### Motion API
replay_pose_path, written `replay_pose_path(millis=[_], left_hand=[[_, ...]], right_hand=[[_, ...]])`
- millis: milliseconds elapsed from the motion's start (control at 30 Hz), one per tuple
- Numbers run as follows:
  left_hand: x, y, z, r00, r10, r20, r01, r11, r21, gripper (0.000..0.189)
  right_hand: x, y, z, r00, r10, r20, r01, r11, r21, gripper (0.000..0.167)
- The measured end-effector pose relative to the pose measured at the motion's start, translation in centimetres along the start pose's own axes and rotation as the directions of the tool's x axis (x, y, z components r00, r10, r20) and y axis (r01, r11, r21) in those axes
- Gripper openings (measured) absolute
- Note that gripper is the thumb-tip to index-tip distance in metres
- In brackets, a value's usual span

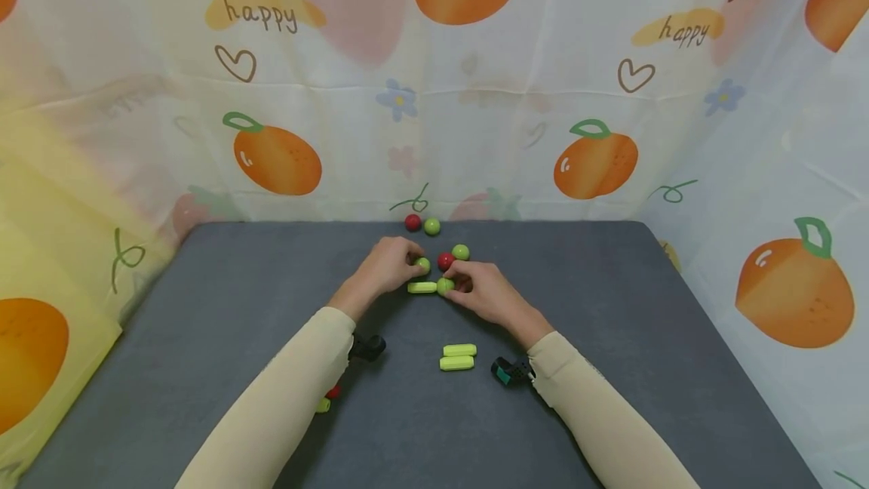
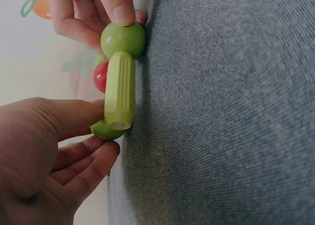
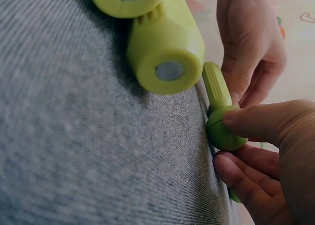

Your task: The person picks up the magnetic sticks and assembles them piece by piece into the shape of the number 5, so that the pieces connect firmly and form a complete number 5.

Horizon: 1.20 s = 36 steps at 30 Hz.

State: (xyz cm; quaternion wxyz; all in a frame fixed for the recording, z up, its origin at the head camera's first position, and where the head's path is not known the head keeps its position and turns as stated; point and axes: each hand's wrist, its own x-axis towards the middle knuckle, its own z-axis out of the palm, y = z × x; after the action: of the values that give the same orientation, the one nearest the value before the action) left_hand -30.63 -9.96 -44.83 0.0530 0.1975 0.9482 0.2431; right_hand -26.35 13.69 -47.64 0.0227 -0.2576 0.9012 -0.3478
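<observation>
My right hand (image 1: 483, 291) pinches a green ball (image 2: 123, 40) between thumb and fingers, low over the grey cloth. Against that ball lies one end of a yellow-green ribbed rod (image 1: 422, 287), whose other end points left and shows a grey disc in the left wrist view. Just behind the rod, my left hand (image 1: 388, 266) pinches a second green ball (image 1: 423, 266), partly covered by its fingers. Whether this ball touches the rod I cannot tell. Beyond the right fingertips sit a red ball (image 1: 445, 261) and another green ball (image 1: 460, 252), side by side.
At the table's (image 1: 577, 285) far edge are a red ball (image 1: 413, 222) and a green ball (image 1: 431, 226). Two yellow-green rods (image 1: 457, 363) lie parallel nearer me. Beside the left sleeve, a red ball (image 1: 333, 392) and a yellow-green piece (image 1: 323, 405) are partly hidden.
</observation>
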Motion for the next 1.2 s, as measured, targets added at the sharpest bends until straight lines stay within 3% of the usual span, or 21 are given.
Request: replay_pose_path(millis=[400,767,1200], left_hand=[[-2.3,-1.7,-2.5,0.999,-0.019,-0.031,0.012,0.983,-0.186,0.037],[-4.4,-3.1,-3.3,1.000,0.007,-0.015,-0.009,0.980,-0.198,0.035],[-5.4,-3.8,-2.2,1.000,0.010,0.025,-0.006,0.985,-0.170,0.025]], right_hand=[[0.1,0.0,0.3,1.000,0.019,0.002,-0.019,1.000,-0.008,0.021],[-0.1,-0.1,0.1,1.000,0.026,-0.003,-0.026,1.000,-0.011,0.020],[0.1,0.0,0.4,1.000,0.027,-0.007,-0.027,0.999,-0.019,0.020]])
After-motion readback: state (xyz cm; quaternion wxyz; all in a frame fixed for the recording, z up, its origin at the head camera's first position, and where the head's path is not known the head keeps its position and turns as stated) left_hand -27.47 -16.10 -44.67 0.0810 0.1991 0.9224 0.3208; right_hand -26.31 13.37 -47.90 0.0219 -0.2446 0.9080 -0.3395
